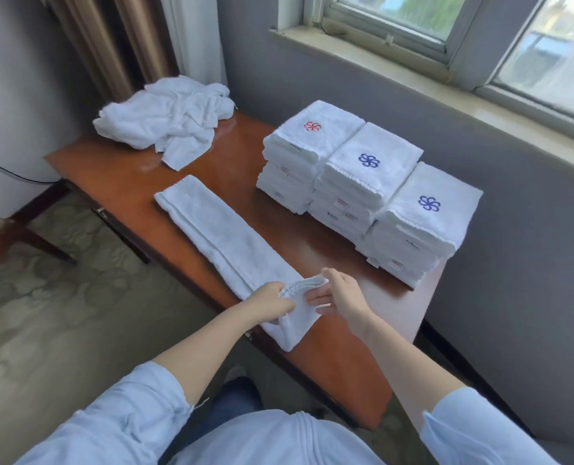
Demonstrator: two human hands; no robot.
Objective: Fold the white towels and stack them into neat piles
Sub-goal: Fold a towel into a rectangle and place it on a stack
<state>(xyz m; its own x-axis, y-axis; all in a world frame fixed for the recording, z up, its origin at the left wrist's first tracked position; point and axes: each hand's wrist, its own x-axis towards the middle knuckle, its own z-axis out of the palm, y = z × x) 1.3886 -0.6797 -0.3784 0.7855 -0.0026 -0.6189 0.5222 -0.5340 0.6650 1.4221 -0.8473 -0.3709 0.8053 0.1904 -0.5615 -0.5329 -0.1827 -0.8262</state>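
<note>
Left-hand grip (272, 302) is closed on the folded towel (218, 229), fingers curled round the left corner of its raised end hem. Right-hand grip (342, 297) is closed on the same hem at its right corner, thumb on top and fingers beneath. The hem is held just above the cloth below it, with the two grips near each other and not touching.

The towel is folded lengthwise into a long narrow strip. It lies flat along the floor-side long edge of the surface (118, 176), running from mid-length to the end nearest the person. At that near end the cloth is doubled back on itself, and the fold slightly overhangs the floor-side edge.

Three stacks of folded towels stand in a row along the wall-side long edge, each touching the next. The far stack (312, 139) bears a red emblem on top. The middle stack (369, 166) and the near stack (426, 209) bear blue emblems. All three stand apart from the strip.

A heap of unfolded towels (168, 119) lies crumpled at the far end of the surface, one flap trailing toward the strip without reaching it.

Both forearms are bare below pale blue sleeves (138, 411). A curtain (111, 38) hangs beyond the far end, and a window sill (446, 92) runs above the wall side.
</note>
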